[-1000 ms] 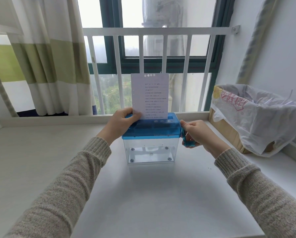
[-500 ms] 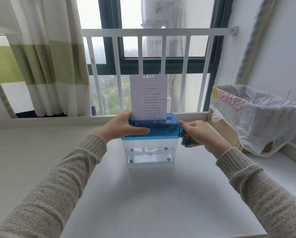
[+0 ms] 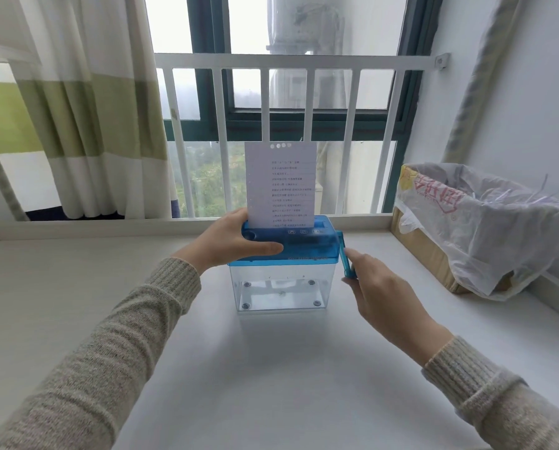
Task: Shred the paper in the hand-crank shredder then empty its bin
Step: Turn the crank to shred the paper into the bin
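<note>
At frame centre, a printed sheet [image 3: 279, 186] stands in the blue shredder [image 3: 291, 245]; its clear bin [image 3: 283, 292] looks empty. The left hand [image 3: 229, 243] clasps the top, and the right hand [image 3: 374, 287] grips the crank [image 3: 344, 254]. At right, a bag-lined box [image 3: 486, 228] holds shreds.

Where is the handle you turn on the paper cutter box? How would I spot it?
Find the white table under the window. On it stands a shredder with a blue top and a clear bin. The crank is the thin light-blue bar hanging off its right side, at the right hand.
</note>
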### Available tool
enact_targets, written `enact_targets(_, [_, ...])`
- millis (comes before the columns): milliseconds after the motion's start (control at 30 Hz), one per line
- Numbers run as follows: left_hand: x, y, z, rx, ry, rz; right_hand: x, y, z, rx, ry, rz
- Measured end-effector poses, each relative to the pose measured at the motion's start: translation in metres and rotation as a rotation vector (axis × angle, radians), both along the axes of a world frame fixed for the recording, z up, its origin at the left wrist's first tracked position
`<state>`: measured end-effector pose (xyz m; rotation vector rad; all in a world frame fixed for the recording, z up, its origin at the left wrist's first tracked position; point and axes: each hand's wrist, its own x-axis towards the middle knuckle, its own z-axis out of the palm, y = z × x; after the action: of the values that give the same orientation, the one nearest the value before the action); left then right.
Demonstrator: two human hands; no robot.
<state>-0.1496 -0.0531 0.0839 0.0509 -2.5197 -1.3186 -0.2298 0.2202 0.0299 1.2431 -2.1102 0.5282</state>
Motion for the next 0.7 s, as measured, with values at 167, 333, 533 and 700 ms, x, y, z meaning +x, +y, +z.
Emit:
enact_targets(167, [0.000, 0.000, -0.001, -0.004, 0.008, 0.009, -0.003, -0.002, -0.006, 0.003, 0.208, -0.053])
enact_targets(333, [-0.001, 0.000, -0.001, -0.010, 0.012, 0.017, -0.004, -0.002, -0.006, -0.017, 0.228, -0.046])
enact_targets(533, [-0.001, 0.000, -0.001, -0.016, 0.026, 0.014, -0.005, -0.003, 0.001, -0.031, 0.230, -0.061])
enact_targets(700, [0.000, 0.001, -0.001, 0.008, 0.031, -0.001, -0.005, -0.004, 0.010, -0.031, 0.191, -0.058])
